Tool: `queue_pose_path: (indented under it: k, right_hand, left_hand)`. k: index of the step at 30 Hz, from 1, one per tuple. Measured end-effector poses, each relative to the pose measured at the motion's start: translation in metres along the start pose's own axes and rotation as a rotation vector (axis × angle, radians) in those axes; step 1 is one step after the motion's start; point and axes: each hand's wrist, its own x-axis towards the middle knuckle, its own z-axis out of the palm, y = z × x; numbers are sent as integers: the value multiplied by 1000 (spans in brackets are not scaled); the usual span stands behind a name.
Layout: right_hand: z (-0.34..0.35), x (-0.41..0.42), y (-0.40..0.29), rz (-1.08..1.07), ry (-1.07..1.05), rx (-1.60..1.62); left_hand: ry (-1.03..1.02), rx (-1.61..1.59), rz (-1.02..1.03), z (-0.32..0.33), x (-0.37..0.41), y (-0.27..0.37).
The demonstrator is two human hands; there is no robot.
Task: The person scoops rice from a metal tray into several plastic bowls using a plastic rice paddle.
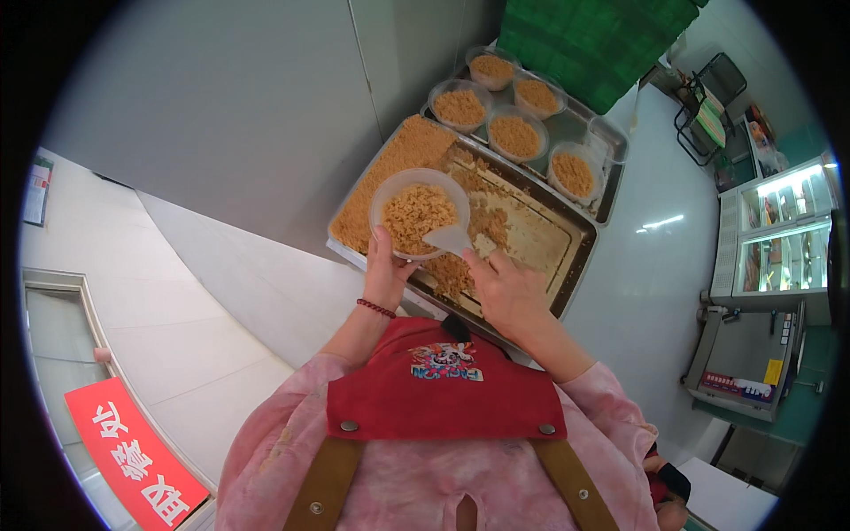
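My left hand (384, 275) holds a clear plastic bowl (461, 204) from its near left side, thumb at the rim. Inside lies crumbly orange-brown food (415, 216). My right hand (510, 292) grips a white plastic paddle (450, 239), its blade over the bowl's near right part and against the food. Beneath both hands is a metal tray (564, 249). The same crumbly food (392, 169) forms a thick layer along its left side, with loose clumps scattered across the scraped bottom.
Behind stands a second metal tray (572, 126) bearing several filled plastic bowls (516, 136). A green covered stack (591, 46) rises beyond it. A grey panel (252, 119) borders the left. Farther right are a folding chair (710, 123), a lit display fridge (783, 232) and part of another person (671, 484).
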Motion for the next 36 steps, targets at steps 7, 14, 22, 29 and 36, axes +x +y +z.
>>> queue_pose_path:
  k: [7,14,22,29,36]
  right_hand:
    - [8,13,-24,67,-87,74]
    - [4,23,10,176,104,-1]
    - [16,20,12,121,207,140]
    - [12,21,20,96,243,266]
    - [9,-31,42,38,154,-198]
  left_hand:
    - [51,41,74,18,3,-13]
    - [-25,46,54,25,-7,-14]
    - [-128,11,-37,19,-6,-23]
    - [-161,50,-133,25,-8,-28]
    - [-167,66,-169,44,-11,-22]
